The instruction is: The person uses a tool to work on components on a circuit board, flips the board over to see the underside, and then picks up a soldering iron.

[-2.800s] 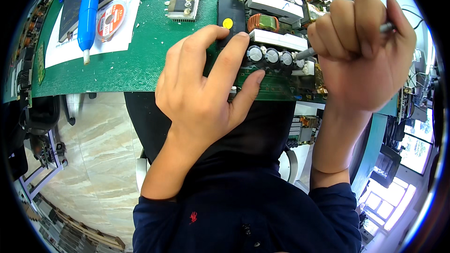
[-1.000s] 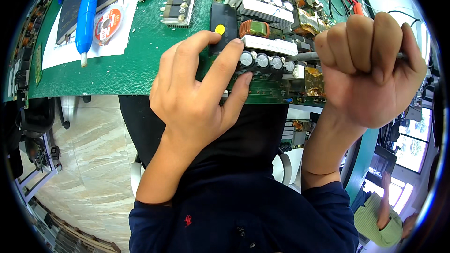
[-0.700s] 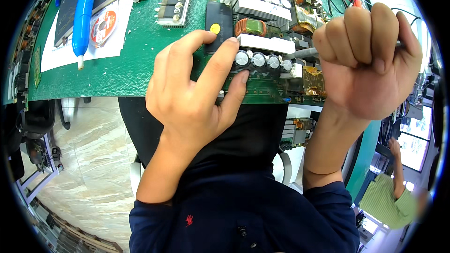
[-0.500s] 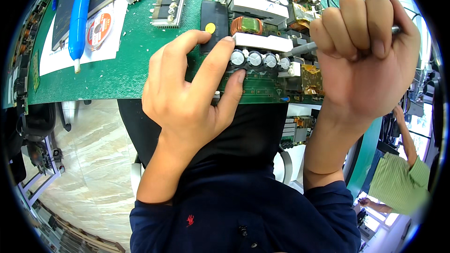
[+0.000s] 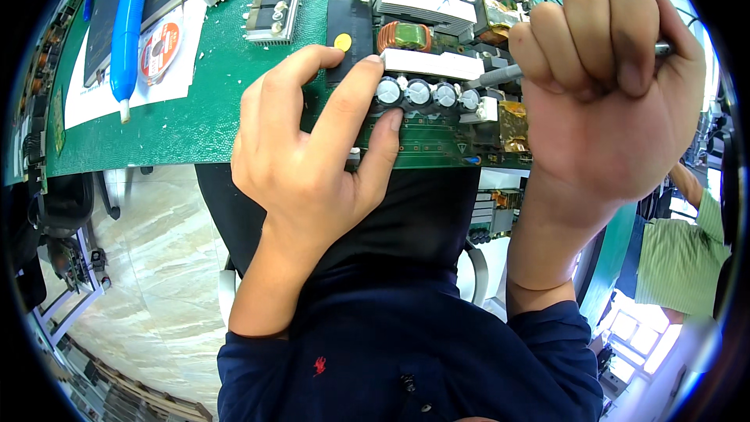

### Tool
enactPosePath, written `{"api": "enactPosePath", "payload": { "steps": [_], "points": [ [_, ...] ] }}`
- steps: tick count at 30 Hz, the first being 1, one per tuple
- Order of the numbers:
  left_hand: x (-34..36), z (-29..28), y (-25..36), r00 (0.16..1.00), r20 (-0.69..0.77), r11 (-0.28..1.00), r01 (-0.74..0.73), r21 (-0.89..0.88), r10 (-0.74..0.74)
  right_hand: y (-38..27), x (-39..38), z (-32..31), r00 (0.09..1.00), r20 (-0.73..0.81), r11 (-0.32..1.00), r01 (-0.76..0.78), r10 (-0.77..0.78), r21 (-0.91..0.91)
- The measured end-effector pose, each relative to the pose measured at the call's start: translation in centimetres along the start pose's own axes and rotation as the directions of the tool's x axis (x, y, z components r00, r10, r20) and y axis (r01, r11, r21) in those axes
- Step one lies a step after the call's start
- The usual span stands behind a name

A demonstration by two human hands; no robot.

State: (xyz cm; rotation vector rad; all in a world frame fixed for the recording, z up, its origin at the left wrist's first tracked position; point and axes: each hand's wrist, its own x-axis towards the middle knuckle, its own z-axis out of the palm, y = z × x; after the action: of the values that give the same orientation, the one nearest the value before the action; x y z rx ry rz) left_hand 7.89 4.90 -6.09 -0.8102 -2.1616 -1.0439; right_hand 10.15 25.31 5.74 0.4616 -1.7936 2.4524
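Note:
A green circuit board (image 5: 430,139) lies at the front edge of the table, crowded with parts. My left hand (image 5: 293,141) steadies it, index fingertip at the left end of a white heat sink bar (image 5: 422,63) and thumb by the row of round capacitors (image 5: 419,92) below. Wrapped in my right hand (image 5: 605,94) is a grey rod-shaped tool (image 5: 501,76), its end sticking out past my thumb. The tool's tip reaches the right end of the heat sink bar, above the last capacitor; whether it touches is hard to tell. A copper-wound coil (image 5: 404,35) sits behind the bar.
On the left lie a blue pen-like tool (image 5: 126,39), a reel with a red label (image 5: 162,48) on white paper, and a dark notebook (image 5: 101,51). A loose heat sink module (image 5: 275,6) rests left of the board. Another person in a green shirt (image 5: 680,262) is at far right.
Board, table items and both hands appear slightly shifted left and up in the picture. The grip of both hands is unchanged. The person in green has shifted at the right edge.

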Motion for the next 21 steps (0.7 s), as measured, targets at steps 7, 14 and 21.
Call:
{"api": "enactPosePath", "payload": {
  "steps": [7, 14, 21],
  "points": [
    [-0.1, 0.1, -0.2, 1.0, -0.01, 1.0, -0.024, -0.02, 0.024, -0.6, -0.2, -0.9, 0.999, -0.03, 0.998, -0.013, 0.015, 0.06],
    [-0.1, 0.0, -0.5, 0.999, -0.006, 0.999, -0.036, -0.017, 0.036, -0.8, -0.1, -0.3, 1.0, 0.025, 1.0, -0.016, 0.016, 0.017],
    [-0.1, 0.0, -0.7, 0.999, -0.018, 0.999, -0.051, -0.019, 0.051, -0.6, -0.2, 0.3, 0.999, 0.032, 0.999, 0.006, -0.004, -0.045]
  ]
}}
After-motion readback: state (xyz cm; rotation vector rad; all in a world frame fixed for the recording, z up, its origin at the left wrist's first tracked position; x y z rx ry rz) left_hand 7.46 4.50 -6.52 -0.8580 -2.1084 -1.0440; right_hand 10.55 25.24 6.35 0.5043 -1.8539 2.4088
